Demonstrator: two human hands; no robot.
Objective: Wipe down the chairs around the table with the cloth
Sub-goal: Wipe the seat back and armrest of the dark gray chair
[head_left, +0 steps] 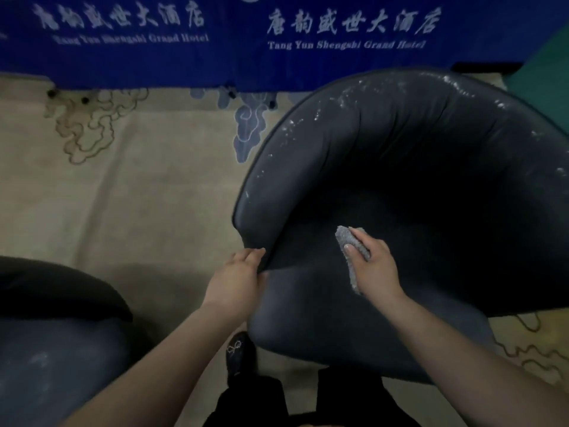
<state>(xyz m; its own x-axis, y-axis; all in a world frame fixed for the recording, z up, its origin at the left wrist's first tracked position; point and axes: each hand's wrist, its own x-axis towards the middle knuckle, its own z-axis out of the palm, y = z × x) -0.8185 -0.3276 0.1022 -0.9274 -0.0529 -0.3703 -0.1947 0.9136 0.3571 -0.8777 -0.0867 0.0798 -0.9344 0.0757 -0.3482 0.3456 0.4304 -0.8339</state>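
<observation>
A dark grey tub chair (385, 155) with a curved back fills the right half of the view, and pale dusty streaks mark its upper rim. My right hand (374, 266) presses a grey cloth (349, 241) against the inside of the chair near the seat, fingers laid over the cloth. My left hand (238, 274) holds the front end of the chair's left arm, its fingers curled over the edge.
A second dark chair (58, 334) stands at the lower left. A blue tablecloth (215, 57) with white hotel lettering hangs across the top. Beige patterned carpet (138, 211) lies between them. My dark shoe (238, 352) is just below the chair seat.
</observation>
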